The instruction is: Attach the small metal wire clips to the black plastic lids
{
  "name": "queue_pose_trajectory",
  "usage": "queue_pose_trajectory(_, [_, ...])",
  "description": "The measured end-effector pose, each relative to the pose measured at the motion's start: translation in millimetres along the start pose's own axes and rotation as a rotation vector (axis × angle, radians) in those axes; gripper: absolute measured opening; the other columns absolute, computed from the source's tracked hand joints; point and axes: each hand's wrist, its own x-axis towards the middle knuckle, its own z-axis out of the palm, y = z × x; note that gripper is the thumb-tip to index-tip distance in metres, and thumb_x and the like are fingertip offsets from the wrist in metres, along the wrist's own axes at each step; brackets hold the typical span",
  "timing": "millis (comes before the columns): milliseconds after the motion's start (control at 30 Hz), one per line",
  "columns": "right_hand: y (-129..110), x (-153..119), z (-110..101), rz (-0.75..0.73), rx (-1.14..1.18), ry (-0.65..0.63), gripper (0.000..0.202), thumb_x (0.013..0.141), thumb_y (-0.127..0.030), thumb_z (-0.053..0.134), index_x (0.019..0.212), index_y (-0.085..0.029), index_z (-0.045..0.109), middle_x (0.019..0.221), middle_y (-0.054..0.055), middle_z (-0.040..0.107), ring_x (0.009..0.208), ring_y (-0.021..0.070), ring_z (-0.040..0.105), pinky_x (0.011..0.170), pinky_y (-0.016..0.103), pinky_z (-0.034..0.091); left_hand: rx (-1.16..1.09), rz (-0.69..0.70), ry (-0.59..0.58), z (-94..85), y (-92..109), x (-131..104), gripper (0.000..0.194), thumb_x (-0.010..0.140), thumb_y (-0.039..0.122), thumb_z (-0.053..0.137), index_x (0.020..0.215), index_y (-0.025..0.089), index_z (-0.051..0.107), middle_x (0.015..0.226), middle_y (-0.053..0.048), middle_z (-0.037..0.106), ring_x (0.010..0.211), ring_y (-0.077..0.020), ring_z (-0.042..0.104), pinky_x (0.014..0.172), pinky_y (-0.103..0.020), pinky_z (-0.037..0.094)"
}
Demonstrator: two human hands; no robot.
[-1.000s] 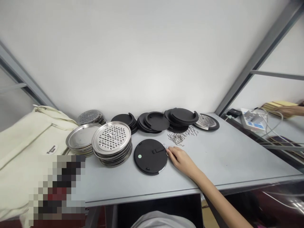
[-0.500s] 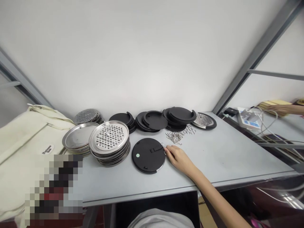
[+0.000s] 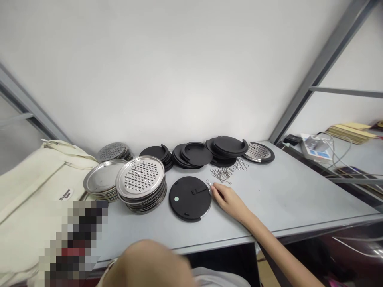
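My right hand (image 3: pixel 224 196) rests on the table with its fingers pinched on a small bent-wire hook (image 3: pixel 208 183). The hook stands against the right edge of a black round plate (image 3: pixel 186 205), which has a slotted tab, a pale green dot and a metal rim showing at lower right. At the bottom a blurred skin-coloured shape, my left hand or arm (image 3: pixel 149 265), is close to the camera; its fingers cannot be made out. Behind the plate lie a pile of wire hooks (image 3: pixel 222 174) and a cluster of wire rings (image 3: pixel 241 164).
Stacked metal grater discs (image 3: pixel 140 177) and plain metal discs (image 3: pixel 104 175) stand at left, beside a cream cloth bag (image 3: pixel 36 179). Black round holders (image 3: pixel 196 153) line the wall. A grater disc in a black holder (image 3: pixel 259 152) lies at right. Beyond the frame post sits a box (image 3: pixel 318 149).
The blurred skin-coloured shape has come in at the bottom. My right hand keeps the wire hook by the plate's edge. The co-worker's hand at far right has left the view.
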Motion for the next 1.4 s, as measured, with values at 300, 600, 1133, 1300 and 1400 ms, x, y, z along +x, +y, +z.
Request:
queue_pose_trajectory(300, [-1,2,0,0.049,0.052,0.001,0.030,0.097,-0.029,0.031,0.068,-0.022,0.035,0.060,-0.003,0.046,0.055,0.0138,0.048,0.056,0.024,0.036,0.692,-0.017,0.409,-48.5,-53,86,0.017,0.086,0.031,0.054,0.100,0.020,0.049,0.101,-0.005,0.053,0.088,-0.0197,0.055,0.078,-0.032,0.046])
queue_pose_trajectory(600, [-1,4,-1,0.018,0.042,-0.054,0.031,0.097,-0.029,0.030,0.068,-0.022,0.037,0.063,-0.002,0.049,0.060,0.0151,0.049,0.059,0.025,0.037,0.708,0.060,0.380,-58.3,-76,99,0.008,0.086,0.025,0.055,0.085,0.018,0.050,0.085,-0.002,0.052,0.082,-0.0177,0.052,0.075,-0.030,0.044])
queue_pose_trajectory(1133, [7,2,-9,-0.005,0.030,-0.147,0.030,0.097,-0.027,0.031,0.068,-0.021,0.036,0.063,-0.002,0.046,0.060,0.0139,0.047,0.060,0.025,0.035,0.682,0.016,0.481,-39.5,-72,107,0.038,0.079,0.021,0.055,0.113,0.020,0.039,0.103,-0.005,0.049,0.083,-0.0185,0.055,0.076,-0.034,0.048])
queue_pose_trajectory(1300, [9,1,-9,-0.011,0.039,-0.149,0.030,0.097,-0.028,0.031,0.069,-0.020,0.038,0.064,-0.002,0.047,0.062,0.0142,0.048,0.062,0.025,0.035,0.666,0.202,0.353,-46.0,-70,117,0.046,0.081,0.013,0.052,0.123,0.022,0.035,0.120,-0.008,0.046,0.111,-0.0213,0.049,0.094,-0.036,0.043])
queue_pose_trajectory(1400, [10,0,-9,-0.013,0.038,-0.154,0.030,0.097,-0.028,0.031,0.069,-0.020,0.039,0.064,-0.002,0.047,0.062,0.0142,0.047,0.062,0.025,0.035,0.605,0.216,0.344,-47.2,-77,122,0.041,0.082,0.014,0.054,0.119,0.022,0.038,0.109,-0.005,0.054,0.106,-0.0196,0.052,0.095,-0.036,0.042])
